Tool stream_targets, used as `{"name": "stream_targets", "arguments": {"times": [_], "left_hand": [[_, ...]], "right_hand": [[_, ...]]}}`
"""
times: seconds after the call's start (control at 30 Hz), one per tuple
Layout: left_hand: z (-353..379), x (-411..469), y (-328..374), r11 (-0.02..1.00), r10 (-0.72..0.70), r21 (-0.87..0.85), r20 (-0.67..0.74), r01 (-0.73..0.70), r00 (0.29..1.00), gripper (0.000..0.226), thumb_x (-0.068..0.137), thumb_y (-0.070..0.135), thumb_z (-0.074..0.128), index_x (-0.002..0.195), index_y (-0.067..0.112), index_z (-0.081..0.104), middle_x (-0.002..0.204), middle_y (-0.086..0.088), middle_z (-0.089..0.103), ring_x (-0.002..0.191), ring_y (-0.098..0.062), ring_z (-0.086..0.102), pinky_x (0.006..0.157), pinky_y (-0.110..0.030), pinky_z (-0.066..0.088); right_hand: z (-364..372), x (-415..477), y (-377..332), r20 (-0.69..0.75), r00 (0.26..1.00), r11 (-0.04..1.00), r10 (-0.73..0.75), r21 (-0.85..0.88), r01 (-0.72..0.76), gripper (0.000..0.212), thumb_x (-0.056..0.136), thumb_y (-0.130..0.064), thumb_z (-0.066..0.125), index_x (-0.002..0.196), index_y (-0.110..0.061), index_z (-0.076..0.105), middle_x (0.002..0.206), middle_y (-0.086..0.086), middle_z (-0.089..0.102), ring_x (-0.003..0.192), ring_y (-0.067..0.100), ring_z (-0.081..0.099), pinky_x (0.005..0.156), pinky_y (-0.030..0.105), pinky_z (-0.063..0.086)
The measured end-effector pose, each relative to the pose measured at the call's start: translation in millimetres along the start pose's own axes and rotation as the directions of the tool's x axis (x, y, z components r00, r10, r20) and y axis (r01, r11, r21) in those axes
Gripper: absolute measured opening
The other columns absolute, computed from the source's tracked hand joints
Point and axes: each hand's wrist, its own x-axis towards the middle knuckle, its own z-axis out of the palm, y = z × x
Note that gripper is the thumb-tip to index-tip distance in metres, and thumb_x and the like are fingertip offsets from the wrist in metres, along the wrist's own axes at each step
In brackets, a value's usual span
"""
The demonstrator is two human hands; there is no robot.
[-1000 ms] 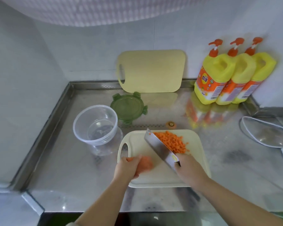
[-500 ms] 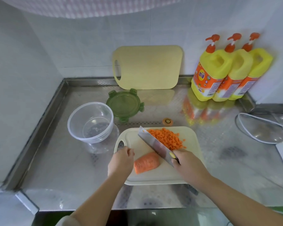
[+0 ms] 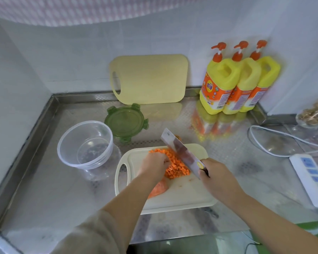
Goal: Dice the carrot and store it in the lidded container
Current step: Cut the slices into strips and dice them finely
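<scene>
A pile of diced carrot (image 3: pixel 175 166) lies on the white cutting board (image 3: pixel 184 198). My left hand (image 3: pixel 153 165) rests on the pile's left side, fingers bent down into the dice. My right hand (image 3: pixel 218 177) grips the handle of a cleaver (image 3: pixel 180 151), whose blade slants along the pile's right side, tip raised to the far left. An uncut carrot chunk (image 3: pixel 157 189) lies on the board under my left wrist. The clear round container (image 3: pixel 84 145) stands empty left of the board, with its green lid (image 3: pixel 126 121) flat behind it.
A second, yellow cutting board (image 3: pixel 149 79) leans on the back wall. Three yellow pump bottles (image 3: pixel 233 83) stand at the back right. A white power strip (image 3: pixel 310 177) and its cable lie to the right. A carrot end (image 3: pixel 178 138) sits behind the blade.
My left hand let go of the carrot chunk and moved forward onto the diced pile. The cleaver shifted to the pile's right side.
</scene>
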Motion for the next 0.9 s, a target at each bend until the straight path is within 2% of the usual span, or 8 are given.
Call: {"name": "stream_targets", "arguments": {"times": [0.13,0.3,0.4,0.47,0.53,0.67,0.77,0.9], "left_hand": [[0.5,4.7,-0.7,0.996,0.007,0.093,0.009,-0.008,1.0,0.022,0.094,0.03,0.053,0.104,0.018,0.068,0.11,-0.004,0.066,0.107,-0.023,0.057,0.081,-0.031,0.043],[2.8,6.6,5.7,0.995,-0.014,0.098,-0.009,0.014,1.0,0.026,0.097,0.041,0.045,0.08,0.022,0.052,0.099,-0.006,0.063,0.097,-0.027,0.059,0.069,-0.031,0.039],[5.8,8.6,1.1,0.999,0.007,0.031,0.002,-0.007,1.0,0.019,0.096,0.023,0.041,0.097,0.022,0.06,0.107,-0.004,0.063,0.104,-0.029,0.058,0.077,-0.035,0.045],[2.7,3.8,-5.8,0.999,0.003,-0.053,0.025,-0.001,1.0,0.034,0.09,0.014,0.043,0.118,0.028,0.054,0.114,0.003,0.06,0.108,-0.023,0.056,0.086,-0.036,0.046],[1.4,-8.8,-14.8,0.994,-0.013,-0.111,0.03,0.016,0.999,0.039,0.087,0.02,0.051,0.124,0.032,0.049,0.12,0.008,0.055,0.11,-0.018,0.053,0.089,-0.035,0.045],[19.6,-41.3,-28.5,0.988,-0.035,0.15,0.089,0.021,0.995,0.052,0.082,0.048,0.059,0.129,0.03,0.044,0.127,0.005,0.045,0.12,-0.02,0.046,0.096,-0.035,0.037],[38.8,-47.9,-31.1,0.969,-0.023,0.246,0.044,0.011,0.999,0.052,0.087,0.039,0.058,0.134,0.028,0.039,0.129,0.002,0.042,0.119,-0.021,0.045,0.097,-0.033,0.038],[39.1,-55.1,-47.0,0.977,-0.084,0.189,-0.072,0.096,0.994,0.044,0.088,0.035,0.055,0.13,0.028,0.042,0.127,0.003,0.043,0.117,-0.022,0.046,0.097,-0.031,0.039]], "right_hand": [[-0.2,-0.3,3.2,0.019,0.999,1.0,0.031,-0.006,-0.031,0.043,0.091,-0.01,0.045,0.062,-0.032,0.021,0.068,-0.01,0.033,0.072,0.019,0.038,0.056,0.028,0.026],[-0.4,-1.1,-0.6,0.032,0.999,0.999,0.038,-0.011,-0.038,0.04,0.091,-0.011,0.043,0.062,-0.028,0.022,0.068,-0.008,0.035,0.072,0.019,0.039,0.053,0.024,0.027],[-0.7,-1.2,-0.7,0.026,0.999,0.999,0.04,-0.018,-0.039,0.038,0.091,-0.011,0.042,0.062,-0.027,0.022,0.069,-0.007,0.036,0.071,0.02,0.04,0.053,0.021,0.028],[-0.9,-2.3,-0.9,0.029,0.999,0.999,0.039,-0.012,-0.039,0.038,0.091,-0.011,0.042,0.062,-0.027,0.022,0.068,-0.007,0.035,0.07,0.019,0.039,0.053,0.026,0.027],[-0.5,-4.6,-2.9,0.045,0.998,0.999,0.034,-0.003,-0.033,0.04,0.09,-0.01,0.043,0.062,-0.027,0.022,0.067,-0.008,0.034,0.069,0.02,0.038,0.055,0.03,0.027],[9.1,-11.5,-12.6,0.096,0.995,1.0,-0.024,-0.012,0.025,0.037,0.094,-0.018,0.044,0.063,-0.026,0.024,0.063,-0.008,0.035,0.059,0.014,0.037,0.051,0.026,0.027],[18.6,-13.4,-22.6,0.131,0.989,0.998,-0.062,-0.004,0.063,0.027,0.097,-0.025,0.044,0.073,-0.027,0.031,0.071,-0.007,0.041,0.066,0.016,0.039,0.055,0.028,0.029],[26.5,-14.4,-36.6,0.199,0.975,0.993,-0.094,-0.057,0.108,0.014,0.094,-0.017,0.039,0.086,-0.024,0.031,0.084,-0.005,0.042,0.077,0.02,0.042,0.064,0.03,0.029]]}}
